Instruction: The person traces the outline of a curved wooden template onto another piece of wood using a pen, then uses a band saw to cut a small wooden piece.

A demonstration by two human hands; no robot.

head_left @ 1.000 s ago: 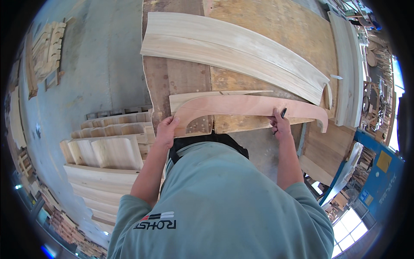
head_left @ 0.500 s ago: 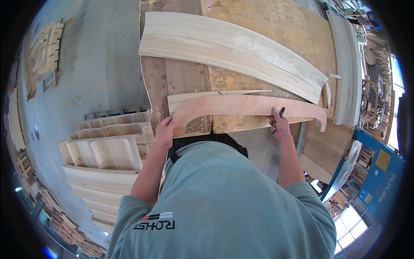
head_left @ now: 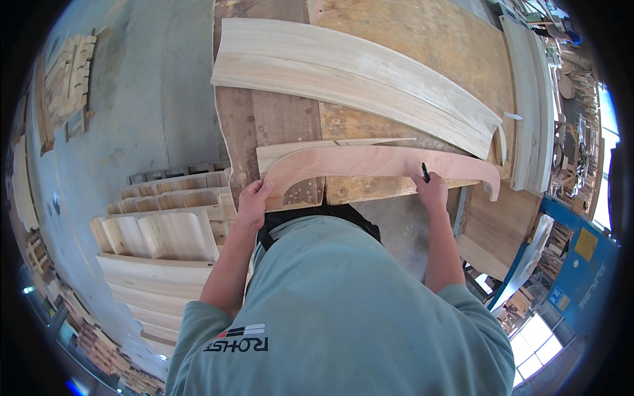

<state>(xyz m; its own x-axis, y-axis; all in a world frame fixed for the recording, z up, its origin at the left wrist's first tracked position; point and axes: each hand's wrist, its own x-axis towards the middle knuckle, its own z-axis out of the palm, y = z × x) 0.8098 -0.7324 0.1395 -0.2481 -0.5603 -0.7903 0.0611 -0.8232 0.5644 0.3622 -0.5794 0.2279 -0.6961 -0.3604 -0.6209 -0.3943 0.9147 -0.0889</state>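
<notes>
Pink curved board (head_left: 383,160): our landmark; we find it lying along the near edge of the counter (head_left: 449,39), arched, its 2 ends bent toward the wearer.
Left hand (head_left: 253,201): clamped on the left end of the board, the thumb on its upper face; we see the other fingers only in part.
Right hand (head_left: 432,190): at the board's near edge, right of its middle, the fingers closed on a dark pen; we cannot tell whether the fingertips press on the wood.
Dark pen (head_left: 425,173): upright in the right hand, its upper end showing against the face of the board.
Spacing of the 2 hands: well apart, with more than half of the board's length between them.
Pale strip (head_left: 271,153): just behind the board's left half, which partly covers it.
Large pale panel (head_left: 350,79): beyond the board, slanting so that its right end comes nearest to it.
Long pale planks (head_left: 531,105): right of the board and farther off.
Stacked pale pieces (head_left: 158,234): left of the board, in rows.
Green shirt (head_left: 343,297): on the near side of the board.
</notes>
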